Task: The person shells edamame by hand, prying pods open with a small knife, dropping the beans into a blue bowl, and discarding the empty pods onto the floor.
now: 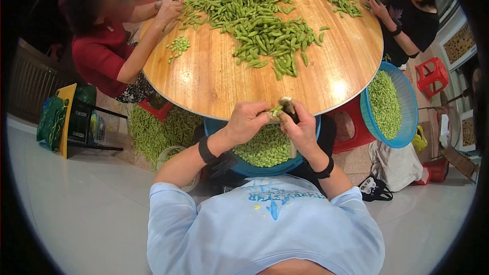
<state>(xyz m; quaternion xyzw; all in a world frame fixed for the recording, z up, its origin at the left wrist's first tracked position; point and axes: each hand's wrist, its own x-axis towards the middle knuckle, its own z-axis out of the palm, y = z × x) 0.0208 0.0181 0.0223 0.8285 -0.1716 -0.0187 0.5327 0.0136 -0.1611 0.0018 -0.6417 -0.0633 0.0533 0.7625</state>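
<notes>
A green soybean pod [275, 110] is pinched between my two hands at the table's near edge. My left hand [248, 121] is closed, with its thumb and forefinger on one end. My right hand [299, 126] closes on the other end. A dark piece with a pale tip [287, 103] shows along its fingers; I cannot make out what it is. Right below my hands, a blue basin [239, 165] holds shelled green beans [265, 146], partly hidden by my hands. Soybean pods [270, 35] lie heaped on the round wooden table [204, 81].
A person in red [104, 53] sits left, beside a small pile of shelled beans [178, 46]. Another person in black [410, 18] handles something at right. A blue basket [364, 109] of beans stands right, near red stools [432, 75]. Hulls [153, 132] cover the floor at left.
</notes>
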